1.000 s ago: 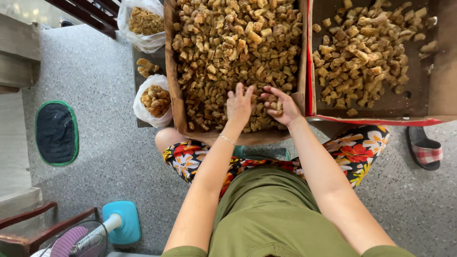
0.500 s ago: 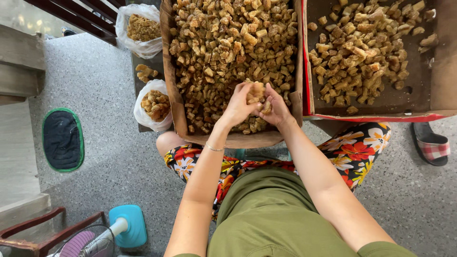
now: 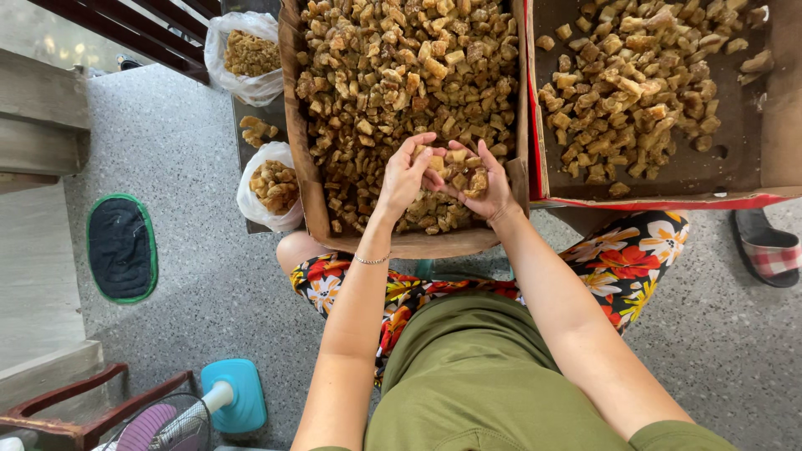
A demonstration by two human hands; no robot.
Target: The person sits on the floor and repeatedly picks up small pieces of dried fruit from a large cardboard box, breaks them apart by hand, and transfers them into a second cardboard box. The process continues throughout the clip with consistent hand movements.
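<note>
**Brown chunks cupped over a full cardboard box**

Chunks (image 3: 455,167) of a brown, dried-looking stuff lie gathered between the two hands, just above the near end of the left cardboard box (image 3: 311,179); the left hand (image 3: 403,177) curls in from one side and the right hand (image 3: 484,185) from the other, fingertips close together, both closed loosely around the small heap rather than gripping any single piece; a thin bracelet (image 3: 372,260) circles the left wrist.

That box is heaped almost to the rim with the same pieces; just beside it on the right stands a second box (image 3: 756,117) with a red edge, its brown bottom only partly covered by a looser scatter of chunks (image 3: 643,83); nothing lies between the hands and the pile beneath them.

To the left of the full box, two white plastic bags hold more pieces, one near (image 3: 269,185) and one farther off (image 3: 244,54); a few loose pieces (image 3: 257,129) sit between them.

Grey speckled floor (image 3: 192,276) carries everything; the person sits low, in floral shorts (image 3: 622,263) and a green top (image 3: 476,376); a dark mat with a green border (image 3: 121,248) lies to the left, a fan with a blue base (image 3: 234,392) near the bottom edge, a checked slipper (image 3: 764,250) at the right; dark wooden rails (image 3: 134,29) cross the upper left corner.
</note>
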